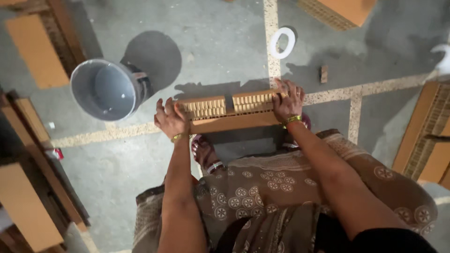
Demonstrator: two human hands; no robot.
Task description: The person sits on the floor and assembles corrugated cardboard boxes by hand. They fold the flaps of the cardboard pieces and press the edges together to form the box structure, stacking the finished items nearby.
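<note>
- A grey plastic bucket [107, 89] lies tipped on the concrete floor [220, 42], its mouth turned up toward the camera; nothing shows inside it, only the smooth grey wall and bottom.
- A honeycomb cardboard block [230, 112] is held level between both hands, above the floor and in front of the person's knees, well right of the bucket.
- The left hand [171, 119] grips the block's left end, fingers curled over the top edge and closed on it.
- The right hand [288, 100] clamps the right end, fingers spread across the top face and wrapped down onto it.
- The block is long and rectangular: a smooth brown paper face toward the person, an open cell pattern of pale ribs on the upper side, with a dark gap near the middle.
- Similar brown honeycomb boards [424, 138] lie stacked at the floor's right edge, and flat ones [35, 49] at its left edge.
- A white ring [282, 43] lies on a pale speckled strip set into the floor near its top edge; a small wooden scrap [324, 73] lies close by.
</note>
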